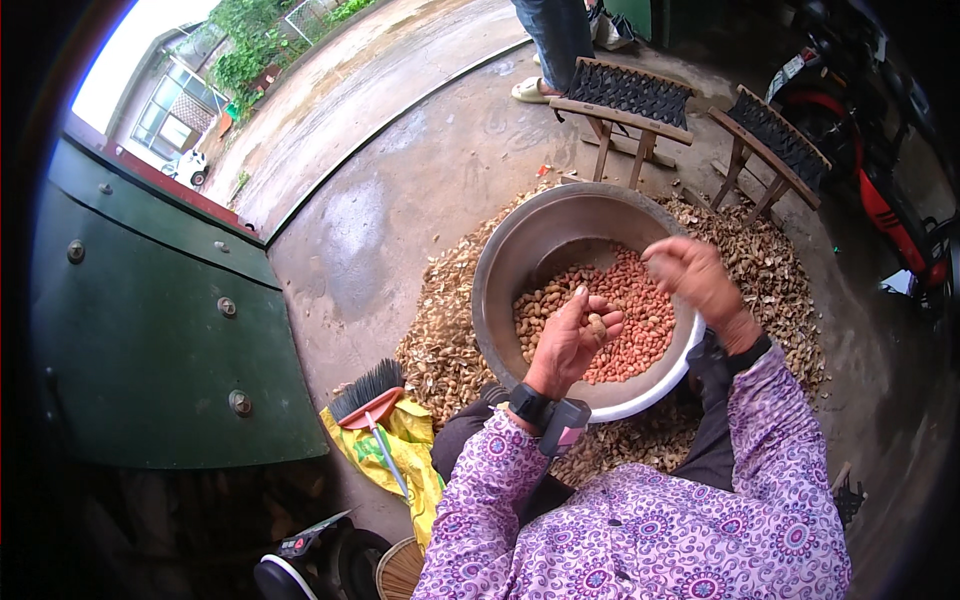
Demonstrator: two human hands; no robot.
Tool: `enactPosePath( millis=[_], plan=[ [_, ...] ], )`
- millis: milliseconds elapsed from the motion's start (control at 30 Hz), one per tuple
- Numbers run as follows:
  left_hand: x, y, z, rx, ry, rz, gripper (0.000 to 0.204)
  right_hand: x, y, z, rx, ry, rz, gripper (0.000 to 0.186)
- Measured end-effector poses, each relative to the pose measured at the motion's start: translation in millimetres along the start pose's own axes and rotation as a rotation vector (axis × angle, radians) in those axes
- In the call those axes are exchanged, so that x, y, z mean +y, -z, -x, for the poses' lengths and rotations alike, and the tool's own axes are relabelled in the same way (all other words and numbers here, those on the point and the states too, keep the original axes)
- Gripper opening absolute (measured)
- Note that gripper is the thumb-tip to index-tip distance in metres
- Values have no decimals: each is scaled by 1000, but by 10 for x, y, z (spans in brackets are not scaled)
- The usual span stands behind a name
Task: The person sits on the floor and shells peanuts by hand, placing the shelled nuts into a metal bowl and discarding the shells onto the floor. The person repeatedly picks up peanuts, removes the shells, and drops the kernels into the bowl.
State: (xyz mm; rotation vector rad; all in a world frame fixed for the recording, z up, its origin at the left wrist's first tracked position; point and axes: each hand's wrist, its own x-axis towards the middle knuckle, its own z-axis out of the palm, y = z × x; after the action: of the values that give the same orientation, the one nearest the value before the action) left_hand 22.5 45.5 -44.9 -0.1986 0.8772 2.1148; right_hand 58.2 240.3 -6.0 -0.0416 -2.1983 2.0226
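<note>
A wide metal basin (505, 250) sits in front of me, holding unshelled peanuts (540, 306) on its left side and shelled reddish peanut kernels (640, 335) on its right. Over the basin's middle, my left hand (570, 345) is turned palm up, its fingers curled round an unshelled peanut (598, 328). My right hand (697, 280) hovers above the right rim, slightly blurred, with fingers and thumb drawn together. Whatever may be between those fingertips is too small to make out.
Peanut shells (440, 320) lie heaped around the basin. A broom (370, 400) rests on a yellow bag (385, 455) at left, near a green metal door (180, 320). Beyond the basin stand two woven stools (630, 92), a person's leg (555, 45) and a red-and-black motorbike (880, 200).
</note>
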Motion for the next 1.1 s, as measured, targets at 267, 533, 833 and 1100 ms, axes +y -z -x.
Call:
enactPosePath(
  millis=[267, 533, 833, 1100],
  plan=[
    [-8, 3, -7, -69, 8, 37, 32, 130, -462, 169, -247, 356, 568, 18],
    [40, 44, -12, -96, -64, -16, 17, 183, -494, 86, -182, 362, 535, 7],
    [141, 19, 112, -56, -33, -235, 13, 78, -383, 35, -278, 0, 88, 13],
    [13, -49, 140, -114, 45, -219, 10, 90, -309, 30, -335, -143, -57, 11]
  ],
)
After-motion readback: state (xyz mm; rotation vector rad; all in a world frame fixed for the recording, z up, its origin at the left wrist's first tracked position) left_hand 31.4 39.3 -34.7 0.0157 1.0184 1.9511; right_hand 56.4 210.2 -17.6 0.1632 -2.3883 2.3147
